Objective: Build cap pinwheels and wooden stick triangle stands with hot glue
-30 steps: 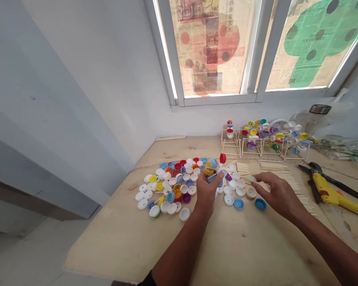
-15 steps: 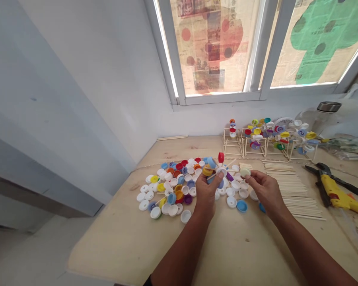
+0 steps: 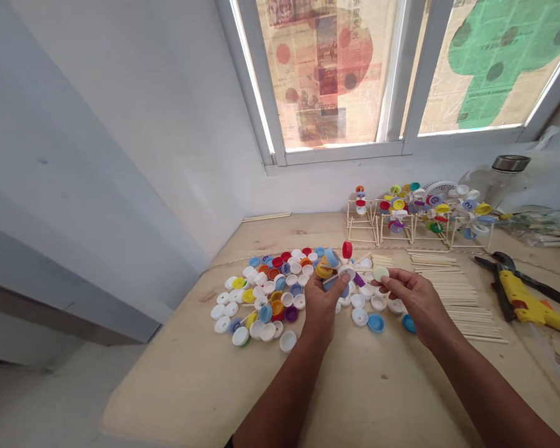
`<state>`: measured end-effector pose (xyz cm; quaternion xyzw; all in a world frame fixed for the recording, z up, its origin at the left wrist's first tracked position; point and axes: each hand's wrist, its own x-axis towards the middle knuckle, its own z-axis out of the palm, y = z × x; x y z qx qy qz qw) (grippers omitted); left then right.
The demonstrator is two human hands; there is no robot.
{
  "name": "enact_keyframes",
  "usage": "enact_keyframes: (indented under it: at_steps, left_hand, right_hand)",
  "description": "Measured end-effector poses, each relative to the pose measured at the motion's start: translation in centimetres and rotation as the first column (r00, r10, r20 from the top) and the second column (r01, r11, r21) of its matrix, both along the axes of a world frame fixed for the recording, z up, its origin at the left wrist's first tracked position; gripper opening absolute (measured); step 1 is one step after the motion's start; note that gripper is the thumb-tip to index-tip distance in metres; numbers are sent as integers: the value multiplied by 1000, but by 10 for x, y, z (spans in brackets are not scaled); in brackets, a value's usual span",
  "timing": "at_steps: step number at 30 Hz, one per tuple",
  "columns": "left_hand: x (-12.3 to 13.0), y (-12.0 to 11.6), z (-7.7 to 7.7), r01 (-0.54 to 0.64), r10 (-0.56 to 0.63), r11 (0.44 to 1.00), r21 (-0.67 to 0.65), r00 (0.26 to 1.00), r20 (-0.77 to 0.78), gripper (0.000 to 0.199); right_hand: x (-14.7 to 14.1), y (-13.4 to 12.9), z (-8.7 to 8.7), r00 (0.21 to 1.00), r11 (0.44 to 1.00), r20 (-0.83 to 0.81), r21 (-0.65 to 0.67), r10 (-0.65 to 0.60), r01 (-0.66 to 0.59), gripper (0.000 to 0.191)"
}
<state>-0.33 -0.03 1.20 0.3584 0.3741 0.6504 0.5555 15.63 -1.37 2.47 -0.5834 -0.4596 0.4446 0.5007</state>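
Note:
My left hand (image 3: 323, 302) is closed round the hub of a small wheel (image 3: 346, 272) built from thin wooden sticks and bottle caps. Red, blue, yellow and purple caps sit at the ends of its sticks, and the hub is a white cap. Between the thumb and fingers of my right hand (image 3: 411, 298) is a pale cream bottle cap (image 3: 381, 274), just right of the wheel and apart from its hub. Loose bottle caps (image 3: 267, 331) in white, blue, orange, red and yellow lie spread on the wooden table beneath and left of my hands.
Rows of wooden sticks (image 3: 455, 289) lie right of my right hand. Beyond them are black-handled pliers (image 3: 497, 286) and a yellow glue gun (image 3: 525, 298). Stick frames with cap wheels (image 3: 396, 218) stand along the wall, near a lidded bottle (image 3: 511, 177). A string crosses the table.
The cream cap in my right hand has shifted slightly left, nearer the wheel. My left hand keeps its hold on the wheel. The whole view has moved a little.

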Motion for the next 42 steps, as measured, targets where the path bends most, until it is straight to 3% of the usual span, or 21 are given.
enact_keyframes:
  at_steps: [6, 11, 15, 18, 26, 42]
  left_hand:
    - [0, 0, -1, 5, -5, 1000, 6, 1000, 16, 32]
    - [1, -1, -2, 22, -22, 1000, -2, 1000, 9, 32]
    - [1, -2, -2, 27, -27, 1000, -13, 1000, 6, 34]
    - [0, -2, -3, 33, -33, 999, -9, 999, 4, 32]
    - [1, -2, -5, 35, -35, 999, 6, 999, -13, 30]
    - [0, -1, -3, 69, -69, 998, -13, 998, -4, 32]
  right_hand:
    - [0, 1, 1, 998, 998, 45, 40, -44, 43, 30]
    - [1, 4, -9, 998, 994, 47, 101, -35, 30, 36]
    - [1, 3, -15, 959, 977, 262, 209, -108, 53, 35]
    - [-1, 1, -14, 899, 947, 399, 319, -182, 50, 35]
    - [-2, 1, -17, 800, 862, 523, 507, -294, -14, 31]
    - [1, 3, -16, 624, 677, 660, 684, -418, -270, 21]
